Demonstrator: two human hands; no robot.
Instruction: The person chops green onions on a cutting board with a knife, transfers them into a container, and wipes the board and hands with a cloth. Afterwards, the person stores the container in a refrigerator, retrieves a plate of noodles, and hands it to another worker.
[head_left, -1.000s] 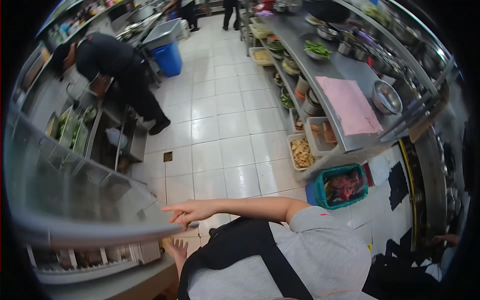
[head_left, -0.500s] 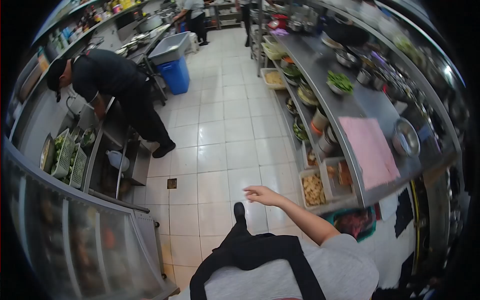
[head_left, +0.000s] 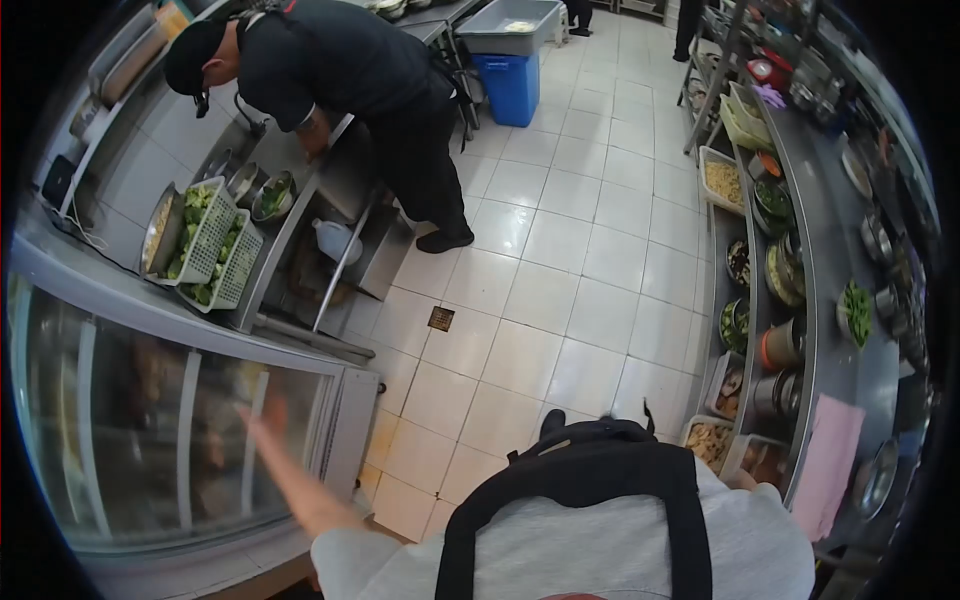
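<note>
My left arm reaches out to the left, and my left hand [head_left: 264, 418] is in front of the glass of a refrigerated display case [head_left: 215, 440]. The hand is smeared by motion, so its fingers and any contact with the glass cannot be made out. Blurred shapes stand behind the glass. My right hand is out of view; only a little bare skin of that arm shows by the lower shelf, close to a tub of pale chunks [head_left: 708, 440].
A co-worker [head_left: 350, 75] bends over the sink at left, beside green vegetables in white baskets [head_left: 205, 235]. A blue bin [head_left: 507, 88] stands behind. On the right, a steel counter [head_left: 815, 350] carries a pink cloth [head_left: 830, 465], bowls and greens [head_left: 856, 312]. Tiled floor runs between.
My view has swung left, towards the display case and the co-worker. My left arm has come into view, stretched out. My right hand, seen earlier over the floor, has dropped out of sight.
</note>
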